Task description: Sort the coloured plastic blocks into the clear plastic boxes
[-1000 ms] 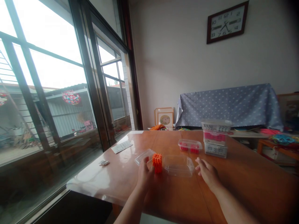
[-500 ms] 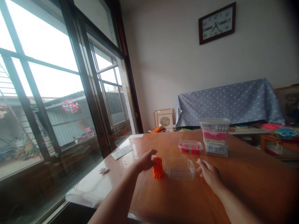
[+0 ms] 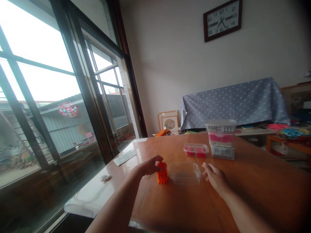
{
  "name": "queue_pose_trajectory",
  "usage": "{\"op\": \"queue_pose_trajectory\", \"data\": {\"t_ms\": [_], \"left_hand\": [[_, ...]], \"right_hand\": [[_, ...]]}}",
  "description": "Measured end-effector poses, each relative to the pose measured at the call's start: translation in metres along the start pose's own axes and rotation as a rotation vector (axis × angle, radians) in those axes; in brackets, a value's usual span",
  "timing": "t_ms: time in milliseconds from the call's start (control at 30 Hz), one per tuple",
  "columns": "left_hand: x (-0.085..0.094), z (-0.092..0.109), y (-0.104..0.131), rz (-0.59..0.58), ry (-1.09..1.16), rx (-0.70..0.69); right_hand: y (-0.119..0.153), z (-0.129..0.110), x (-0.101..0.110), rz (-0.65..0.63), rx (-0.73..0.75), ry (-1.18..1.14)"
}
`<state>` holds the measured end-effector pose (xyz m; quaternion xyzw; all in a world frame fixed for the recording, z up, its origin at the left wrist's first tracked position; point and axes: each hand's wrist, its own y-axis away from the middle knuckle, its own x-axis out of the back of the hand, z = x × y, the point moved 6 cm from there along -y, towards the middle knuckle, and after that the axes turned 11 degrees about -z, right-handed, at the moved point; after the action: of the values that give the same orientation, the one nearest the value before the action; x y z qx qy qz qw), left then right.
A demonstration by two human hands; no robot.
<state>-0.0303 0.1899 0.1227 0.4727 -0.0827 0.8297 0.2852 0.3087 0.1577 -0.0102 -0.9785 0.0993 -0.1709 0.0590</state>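
My left hand (image 3: 152,165) is closed around the upper left side of an orange, bumpy, upright stack of small pieces (image 3: 162,173), which appears to stand on the table. A small white bit shows by the fingertips; I cannot make out what it is. Just right of the stack lies a clear plastic box (image 3: 186,178), without a lid. My right hand (image 3: 215,177) is off the box's right side, fingers loosely bent and a little apart, with nothing seen in them.
Behind the clear box sits a clear tub of red pieces (image 3: 195,150). Stacked lidded boxes (image 3: 221,139) stand to its right. A printed sheet (image 3: 125,158) and a small pale crumpled item (image 3: 106,178) lie on the left of the wooden table (image 3: 179,207).
The whole view has shifted slightly, with things now a little further left and up. Both hands keep nearly the same places beside the orange stack and the clear box.
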Motion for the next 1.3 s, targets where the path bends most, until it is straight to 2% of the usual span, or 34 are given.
{"op": "queue_pose_trajectory", "data": {"t_ms": [133,233,333,467,533,633,800,1033,1300], "left_hand": [[0.005,0.001,0.000,0.039,-0.010,-0.040],[0.012,0.010,-0.001,0.115,-0.037,-0.080],[0.013,0.030,-0.006,0.205,-0.114,-0.134],[-0.007,0.066,-0.024,0.213,-0.174,-0.229],[-0.025,0.078,-0.038,0.159,-0.198,-0.221],[-0.055,0.086,-0.060,0.044,-0.215,-0.121],[-0.088,0.087,-0.085,-0.074,-0.208,-0.019],[-0.107,0.077,-0.109,-0.208,-0.216,0.066],[-0.117,0.075,-0.115,-0.220,-0.175,0.081]], "right_hand": [[-0.001,0.001,0.000,0.001,-0.013,-0.010],[-0.001,-0.002,-0.001,-0.003,0.001,-0.013],[0.001,-0.006,-0.001,0.006,0.028,0.006],[0.002,-0.007,0.000,0.012,0.023,-0.002],[0.003,-0.006,0.000,0.018,0.010,-0.013],[0.004,-0.008,0.000,0.030,0.004,-0.035],[0.005,-0.013,0.000,0.031,0.009,-0.051],[0.004,-0.013,0.000,0.035,0.005,-0.047],[0.006,-0.020,0.001,0.023,0.009,-0.045]]}}
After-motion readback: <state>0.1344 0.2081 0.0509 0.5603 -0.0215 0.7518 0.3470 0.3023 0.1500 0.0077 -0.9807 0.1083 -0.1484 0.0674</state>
